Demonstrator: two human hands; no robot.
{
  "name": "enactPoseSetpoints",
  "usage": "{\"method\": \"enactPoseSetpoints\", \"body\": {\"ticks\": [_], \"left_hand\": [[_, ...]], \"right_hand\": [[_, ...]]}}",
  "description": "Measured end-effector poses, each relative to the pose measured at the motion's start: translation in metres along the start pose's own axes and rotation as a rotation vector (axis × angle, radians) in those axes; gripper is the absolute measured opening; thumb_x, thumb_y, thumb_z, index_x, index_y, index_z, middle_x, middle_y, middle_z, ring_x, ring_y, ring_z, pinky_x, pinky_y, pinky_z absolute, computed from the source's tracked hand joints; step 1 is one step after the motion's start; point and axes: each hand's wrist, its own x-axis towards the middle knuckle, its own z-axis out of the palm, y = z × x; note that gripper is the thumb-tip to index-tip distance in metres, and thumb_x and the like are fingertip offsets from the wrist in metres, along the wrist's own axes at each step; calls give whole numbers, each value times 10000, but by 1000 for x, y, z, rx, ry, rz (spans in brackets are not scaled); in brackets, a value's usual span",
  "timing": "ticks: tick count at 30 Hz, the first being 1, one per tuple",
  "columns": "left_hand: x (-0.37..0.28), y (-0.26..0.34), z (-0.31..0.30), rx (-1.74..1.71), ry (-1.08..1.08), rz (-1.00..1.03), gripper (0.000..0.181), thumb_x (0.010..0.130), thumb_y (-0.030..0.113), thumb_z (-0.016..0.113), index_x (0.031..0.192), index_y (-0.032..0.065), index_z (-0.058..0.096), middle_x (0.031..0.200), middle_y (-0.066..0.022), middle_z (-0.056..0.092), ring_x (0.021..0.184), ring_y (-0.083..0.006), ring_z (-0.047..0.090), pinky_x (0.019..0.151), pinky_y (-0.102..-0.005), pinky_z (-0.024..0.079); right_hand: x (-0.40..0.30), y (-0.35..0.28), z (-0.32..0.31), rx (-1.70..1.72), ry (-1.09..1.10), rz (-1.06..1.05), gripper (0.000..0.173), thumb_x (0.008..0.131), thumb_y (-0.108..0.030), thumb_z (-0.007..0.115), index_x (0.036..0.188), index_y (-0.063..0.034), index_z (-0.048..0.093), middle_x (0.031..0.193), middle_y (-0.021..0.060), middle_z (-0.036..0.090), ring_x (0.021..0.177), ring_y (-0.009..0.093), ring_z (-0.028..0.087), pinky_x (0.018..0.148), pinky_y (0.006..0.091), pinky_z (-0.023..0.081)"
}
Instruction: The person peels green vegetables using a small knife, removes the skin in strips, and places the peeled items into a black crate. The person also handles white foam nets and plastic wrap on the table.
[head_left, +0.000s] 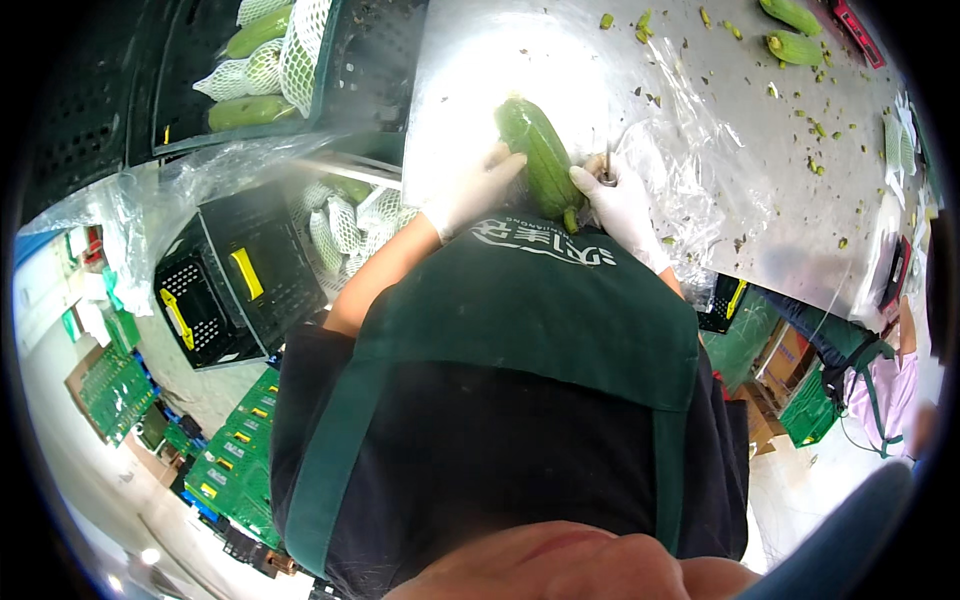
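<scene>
A large green zucchini-like squash (538, 154) lies lengthwise in front of my apron, over the near edge of a metal table, its stem end towards me. My left hand (480, 184), in a white glove, touches its left side with thumb and fingers. My right hand (615, 191), also gloved, has its thumb against the squash's lower right side and holds a small tool with a thin metal blade (608, 161), probably a knife; its handle is mostly hidden in the fingers. Clear plastic film (675, 172) lies just right of this hand.
Black crates at the upper left hold squashes (251, 112) in white foam netting (304, 60). Another black crate (262, 277) stands below. Cut stem bits (817, 129) litter the metal table (750, 135), with two squashes (795, 48) at the far right. A person in pink (885, 397) is at right.
</scene>
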Motion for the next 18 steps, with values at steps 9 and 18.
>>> {"method": "enactPoseSetpoints", "body": {"ticks": [9, 18], "left_hand": [[-3, -50, -20, -409, 138, 95, 306, 997, 184, 509, 734, 39, 568, 663, -47, 584, 604, -128, 535, 583, -264, 449], [-18, -22, -19, -434, 14, 131, 257, 976, 139, 491, 741, 55, 552, 697, -16, 571, 618, -107, 507, 579, -267, 426]], "right_hand": [[-5, 21, -9, 174, -71, 44, 250, 858, -242, 706, 926, -22, 608, 709, 6, 605, 686, 112, 578, 655, 267, 472], [-9, -17, -9, 7, -181, 1, 289, 886, -251, 661, 721, -19, 610, 621, -6, 546, 565, 73, 480, 546, 249, 391]]}}
